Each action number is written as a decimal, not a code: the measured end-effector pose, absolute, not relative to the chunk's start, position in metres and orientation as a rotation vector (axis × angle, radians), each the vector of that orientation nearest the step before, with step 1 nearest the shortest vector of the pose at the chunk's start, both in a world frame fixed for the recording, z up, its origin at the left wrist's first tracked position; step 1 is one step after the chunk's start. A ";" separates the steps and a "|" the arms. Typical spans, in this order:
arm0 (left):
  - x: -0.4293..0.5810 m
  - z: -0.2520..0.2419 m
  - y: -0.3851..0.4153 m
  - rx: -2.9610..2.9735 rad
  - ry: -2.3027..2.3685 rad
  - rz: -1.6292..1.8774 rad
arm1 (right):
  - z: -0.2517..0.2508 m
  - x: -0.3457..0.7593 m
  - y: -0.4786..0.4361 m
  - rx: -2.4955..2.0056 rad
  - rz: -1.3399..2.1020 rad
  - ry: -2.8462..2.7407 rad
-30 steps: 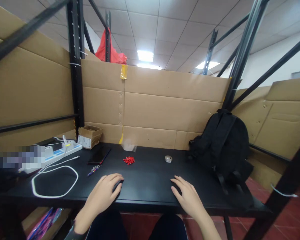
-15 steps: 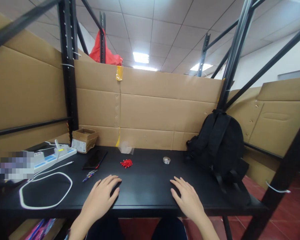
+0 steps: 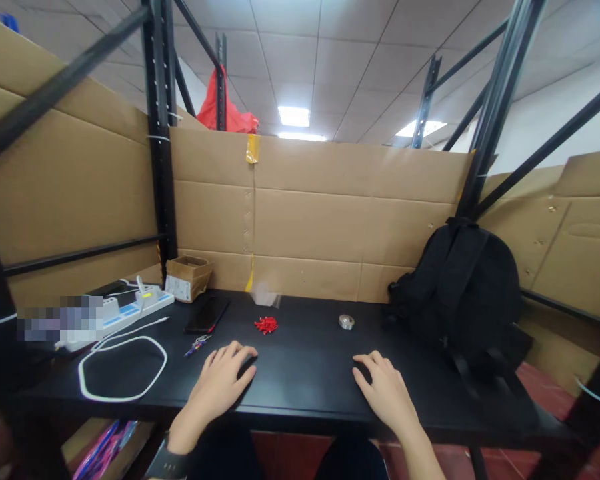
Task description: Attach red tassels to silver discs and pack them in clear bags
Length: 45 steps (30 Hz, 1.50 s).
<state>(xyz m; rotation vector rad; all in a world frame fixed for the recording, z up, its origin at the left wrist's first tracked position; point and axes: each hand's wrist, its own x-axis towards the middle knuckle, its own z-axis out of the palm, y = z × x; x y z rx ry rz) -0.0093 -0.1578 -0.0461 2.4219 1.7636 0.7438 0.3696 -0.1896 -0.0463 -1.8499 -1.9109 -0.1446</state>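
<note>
My left hand [image 3: 225, 379] rests palm down near the front of the black tabletop [image 3: 305, 363], thumb apart from the fingers and nothing held. Beyond it lies a small heap of red pieces [image 3: 266, 325], too small to name. A bunch of keys or charms on a ring [image 3: 198, 345] is just past its knuckles, beside a dark phone or tablet [image 3: 207, 315]. My right hand [image 3: 381, 387] also lies on the table, fingers slightly curled and apart, holding nothing. A roll of silvery tape [image 3: 347, 322] sits beyond its fingertips, untouched.
On the left are a white power strip [image 3: 125, 317], a looped white cable [image 3: 123, 399] and an open cardboard box [image 3: 190, 277]. A clear plastic bag [image 3: 266, 295] lies at the back. A black backpack [image 3: 465, 293] stands right. Cardboard panels [image 3: 320, 220] wall the desk.
The view has turned slightly left, so things appear farther right. My left fingers look a little more bent, and a dark wristband now shows. The objects on the table stay put.
</note>
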 end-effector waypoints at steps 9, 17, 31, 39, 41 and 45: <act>-0.012 -0.063 -0.150 2.477 1.803 0.725 | -0.045 0.366 -0.192 -1.841 -0.156 -1.876; 0.008 -0.046 -0.153 2.541 1.834 0.848 | -0.015 0.393 -0.142 -1.810 0.043 -1.887; 0.035 0.004 -0.018 2.485 1.654 1.040 | -0.030 0.408 -0.023 -1.484 0.038 -1.901; 0.007 -0.004 -0.020 2.548 1.474 0.736 | -0.036 0.418 -0.023 -1.476 0.164 -1.964; 0.003 -0.005 -0.018 2.548 1.471 0.710 | -0.037 0.417 -0.023 -1.482 0.165 -1.965; 0.002 -0.009 -0.018 2.547 1.467 0.725 | -0.037 0.416 -0.024 -1.494 0.173 -1.959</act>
